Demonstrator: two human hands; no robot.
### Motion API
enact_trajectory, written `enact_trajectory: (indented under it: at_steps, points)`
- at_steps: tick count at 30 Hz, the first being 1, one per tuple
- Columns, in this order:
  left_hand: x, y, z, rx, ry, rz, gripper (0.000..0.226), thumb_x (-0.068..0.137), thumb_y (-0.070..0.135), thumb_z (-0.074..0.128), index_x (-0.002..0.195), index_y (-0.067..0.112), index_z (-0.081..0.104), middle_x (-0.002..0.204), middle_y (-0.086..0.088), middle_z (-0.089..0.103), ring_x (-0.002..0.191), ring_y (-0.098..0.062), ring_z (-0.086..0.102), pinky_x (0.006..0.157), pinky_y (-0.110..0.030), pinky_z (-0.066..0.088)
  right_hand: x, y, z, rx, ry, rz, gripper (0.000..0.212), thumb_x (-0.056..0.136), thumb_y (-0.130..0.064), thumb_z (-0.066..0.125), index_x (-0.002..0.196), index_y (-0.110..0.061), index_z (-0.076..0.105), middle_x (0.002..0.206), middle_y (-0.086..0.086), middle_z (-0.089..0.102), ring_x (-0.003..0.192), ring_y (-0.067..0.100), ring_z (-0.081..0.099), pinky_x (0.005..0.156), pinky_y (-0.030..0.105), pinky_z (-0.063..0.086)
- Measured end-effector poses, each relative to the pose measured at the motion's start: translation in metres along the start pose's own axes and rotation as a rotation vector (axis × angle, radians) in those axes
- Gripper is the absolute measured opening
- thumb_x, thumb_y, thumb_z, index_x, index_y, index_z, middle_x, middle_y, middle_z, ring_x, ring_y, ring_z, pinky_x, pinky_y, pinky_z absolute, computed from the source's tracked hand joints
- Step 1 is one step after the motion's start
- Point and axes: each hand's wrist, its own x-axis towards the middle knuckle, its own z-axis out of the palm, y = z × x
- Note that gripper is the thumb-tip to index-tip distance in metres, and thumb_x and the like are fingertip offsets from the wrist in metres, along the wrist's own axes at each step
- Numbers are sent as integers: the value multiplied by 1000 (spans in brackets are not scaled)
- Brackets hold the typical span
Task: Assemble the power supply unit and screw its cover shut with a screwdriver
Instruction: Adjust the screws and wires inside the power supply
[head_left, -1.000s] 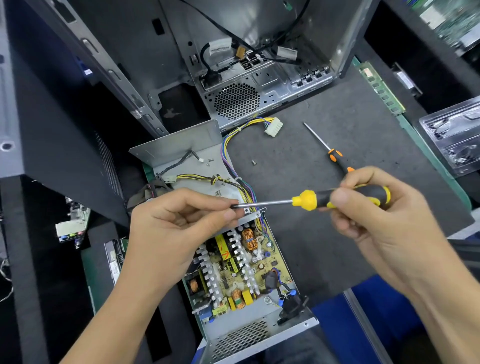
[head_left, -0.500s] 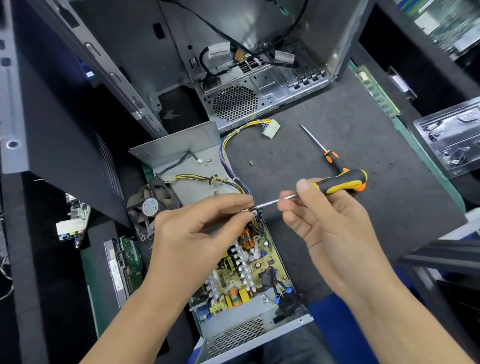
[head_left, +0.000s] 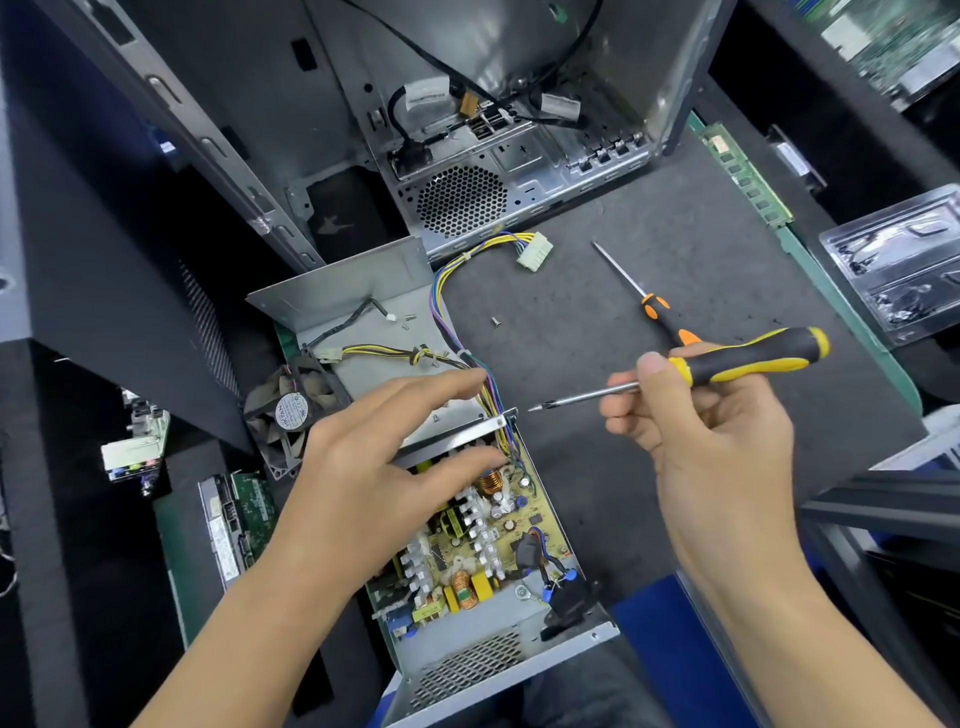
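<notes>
The open power supply unit (head_left: 483, 613) lies in front of me, its yellow circuit board (head_left: 519, 525) exposed. Its grey metal cover (head_left: 363, 296) lies flat beyond it, with a wire bundle (head_left: 441, 291) running to a white connector (head_left: 535, 250). My left hand (head_left: 379, 467) rests on the unit's far edge with fingers spread, one on each side of the metal wall. My right hand (head_left: 711, 436) holds a yellow-and-black screwdriver (head_left: 727, 364), tip pointing left just off the unit's corner. A loose screw (head_left: 496, 321) lies on the mat.
A second, orange-handled screwdriver (head_left: 649, 301) lies on the dark mat (head_left: 649, 467). An open computer case (head_left: 493, 171) stands behind. A small fan (head_left: 291, 410) sits left of the unit. Clear plastic trays (head_left: 898, 270) lie at the right, circuit boards at lower left.
My left hand let go of the screwdriver tip and dropped onto the unit's far edge. My right hand drew the screwdriver back to the right.
</notes>
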Motion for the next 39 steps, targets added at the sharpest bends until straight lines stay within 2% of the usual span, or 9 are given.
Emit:
enact_trajectory:
  at_steps: [4,6,9,12,15,21,27,31,39]
  points:
    - [0,-4,3,140,-109,10,46,79,43,78,114,14,74,106,6,74,100,-4,66,95,-13,47,0,11,-10,-258,-43,-208,24,91,-7,68,94,-27,55,79,9,72,67,23,73,65,28,58]
    - [0,-6,6,195,-122,29,34,81,34,77,107,12,77,99,4,76,91,-5,67,88,-14,50,-2,20,-10,-333,-88,-243,33,89,-10,71,91,-38,55,80,4,71,69,19,74,68,30,59]
    - [-1,-8,7,194,-106,36,20,84,17,76,103,12,79,91,6,76,82,-3,66,77,-15,52,-3,31,-9,-410,-144,-259,27,88,-14,72,92,-35,56,82,-1,70,72,15,74,71,35,59]
    - [-2,-10,6,209,-116,13,24,80,0,81,102,11,79,86,6,75,77,-4,63,71,-15,50,-4,38,-8,-494,-200,-289,17,88,-25,71,93,-32,56,84,-4,69,74,18,73,71,43,58]
    - [-1,-8,6,194,-112,7,24,80,-1,78,100,12,79,84,5,75,75,-6,65,67,-21,51,-2,40,-5,-549,-235,-314,11,88,-34,64,92,-35,54,86,-7,65,74,22,70,71,51,56]
    - [0,-4,6,183,-108,-9,20,80,4,72,97,12,80,82,6,75,75,-7,64,65,-20,49,0,45,-2,-584,-246,-312,10,89,-36,63,92,-31,55,86,-7,64,74,22,68,71,47,56]
    - [1,-4,6,191,-106,-23,19,80,3,71,96,11,80,81,5,74,74,-7,63,65,-17,48,-1,48,-1,-672,-298,-389,10,92,-32,61,87,-24,59,82,-7,59,73,17,66,67,36,53]
    - [1,-3,6,189,-114,-30,19,82,5,70,96,12,80,81,6,74,75,-5,62,69,-8,45,-2,49,0,-695,-303,-390,9,93,-25,64,85,-23,58,79,-6,59,73,16,62,68,30,51]
    - [0,-5,6,187,-104,-19,19,82,6,70,97,13,80,83,6,74,76,-5,63,68,-12,47,-2,47,1,-721,-312,-414,9,92,-22,64,85,-19,59,77,-5,59,71,19,62,66,33,51]
